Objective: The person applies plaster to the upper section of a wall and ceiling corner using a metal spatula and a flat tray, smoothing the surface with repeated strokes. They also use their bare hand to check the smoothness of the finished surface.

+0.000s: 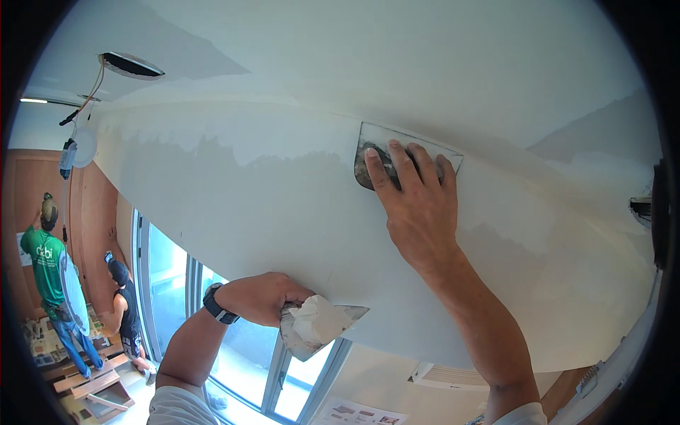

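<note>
My right hand (419, 205) is raised, its fingers spread over a flat plastering blade (374, 134) and pressing it against the pale plastered panel (304, 212) near the seam with the ceiling (340, 49). Lower and to the left, my left hand (263, 297) is closed on a wide putty knife (297, 346). A thick lump of white filler (319, 320) lies on that knife's blade. Damp-looking grey patches with ragged edges cross the panel. What lies under my right palm is partly hidden.
A ceiling cutout (133, 66) trails wires and a hanging light driver (67, 159) at left. Another hole (640, 208) opens at right. Two people (48, 262) work by a wooden wall, one on a wooden stand (92, 379). Below are glazed doors (244, 361) and a vent grille (448, 377).
</note>
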`<state>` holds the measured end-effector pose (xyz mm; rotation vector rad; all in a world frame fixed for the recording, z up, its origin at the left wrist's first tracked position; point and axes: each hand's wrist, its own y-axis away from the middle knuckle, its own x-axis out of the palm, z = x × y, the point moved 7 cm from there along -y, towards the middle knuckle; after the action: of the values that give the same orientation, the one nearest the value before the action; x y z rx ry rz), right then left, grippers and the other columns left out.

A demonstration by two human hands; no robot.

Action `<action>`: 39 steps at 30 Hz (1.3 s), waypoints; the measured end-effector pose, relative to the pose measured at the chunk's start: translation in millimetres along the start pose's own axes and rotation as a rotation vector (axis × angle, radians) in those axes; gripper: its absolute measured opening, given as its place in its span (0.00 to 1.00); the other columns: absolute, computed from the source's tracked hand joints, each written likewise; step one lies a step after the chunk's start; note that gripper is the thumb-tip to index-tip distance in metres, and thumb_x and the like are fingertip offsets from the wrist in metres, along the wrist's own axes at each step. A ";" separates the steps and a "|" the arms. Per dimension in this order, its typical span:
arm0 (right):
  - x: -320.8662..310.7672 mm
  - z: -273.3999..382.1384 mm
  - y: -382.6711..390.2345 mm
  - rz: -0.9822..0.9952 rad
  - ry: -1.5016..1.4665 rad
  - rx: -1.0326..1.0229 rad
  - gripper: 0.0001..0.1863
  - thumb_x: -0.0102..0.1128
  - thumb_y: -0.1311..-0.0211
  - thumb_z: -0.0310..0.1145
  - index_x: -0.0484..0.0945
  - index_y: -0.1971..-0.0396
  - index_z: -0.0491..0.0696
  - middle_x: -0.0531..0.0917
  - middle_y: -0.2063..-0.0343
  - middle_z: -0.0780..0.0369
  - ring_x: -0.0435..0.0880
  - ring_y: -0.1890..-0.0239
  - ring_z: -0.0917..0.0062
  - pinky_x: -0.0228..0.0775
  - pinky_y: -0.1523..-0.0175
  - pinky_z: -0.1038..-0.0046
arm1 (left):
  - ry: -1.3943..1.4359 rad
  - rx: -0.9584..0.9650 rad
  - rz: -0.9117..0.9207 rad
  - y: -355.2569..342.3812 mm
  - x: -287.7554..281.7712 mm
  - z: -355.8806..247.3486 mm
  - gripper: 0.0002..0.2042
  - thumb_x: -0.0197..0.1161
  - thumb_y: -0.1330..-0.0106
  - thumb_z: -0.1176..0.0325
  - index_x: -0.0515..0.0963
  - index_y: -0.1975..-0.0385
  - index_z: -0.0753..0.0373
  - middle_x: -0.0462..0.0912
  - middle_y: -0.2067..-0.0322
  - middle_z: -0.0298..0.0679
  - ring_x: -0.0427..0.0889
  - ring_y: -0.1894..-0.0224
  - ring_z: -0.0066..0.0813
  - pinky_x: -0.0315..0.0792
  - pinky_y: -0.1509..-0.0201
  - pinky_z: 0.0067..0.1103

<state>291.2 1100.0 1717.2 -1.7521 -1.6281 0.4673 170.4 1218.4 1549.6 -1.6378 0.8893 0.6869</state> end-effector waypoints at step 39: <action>19.4 27.2 -30.4 -0.014 -0.030 -0.029 0.25 0.59 0.39 0.24 0.81 0.40 0.50 0.81 0.42 0.54 0.78 0.41 0.60 0.69 0.40 0.49 | 0.010 -0.029 0.014 0.9 2.2 6.1 0.24 0.79 0.50 0.79 0.85 0.49 0.64 0.91 0.56 0.45 0.89 0.57 0.39 0.78 0.53 0.26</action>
<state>253.8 1124.6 1722.9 -1.7623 -1.6746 0.4678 170.9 1223.8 1545.9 -1.6630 0.9027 0.7050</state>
